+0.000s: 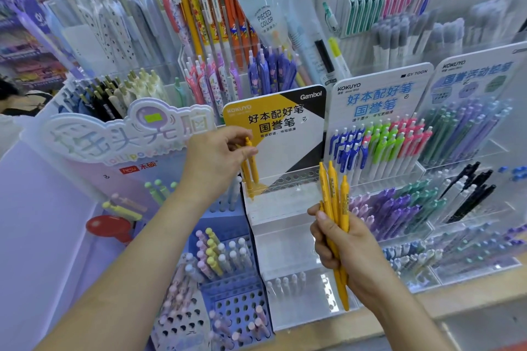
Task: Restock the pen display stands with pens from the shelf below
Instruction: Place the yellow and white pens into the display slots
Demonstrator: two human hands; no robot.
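Pointing tips down — near upright — yellow pens (332, 191) fill right hand (352, 251).

Two yellow pens (251, 171) stand upright in holes at the left end of the clear Kokuyo stand's (288, 202) top tier, one pinched by the left hand (219, 157). The right hand (346, 249) grips a matching bundle (336, 208), points down.

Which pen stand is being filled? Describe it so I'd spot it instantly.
Look at the front row of displays, between the lilac stand and the white card with blue, green and pink pens. The clear stand there has a yellow-and-black Gambol card; unlike its packed neighbours, its holed tier holds only a few yellow pens.
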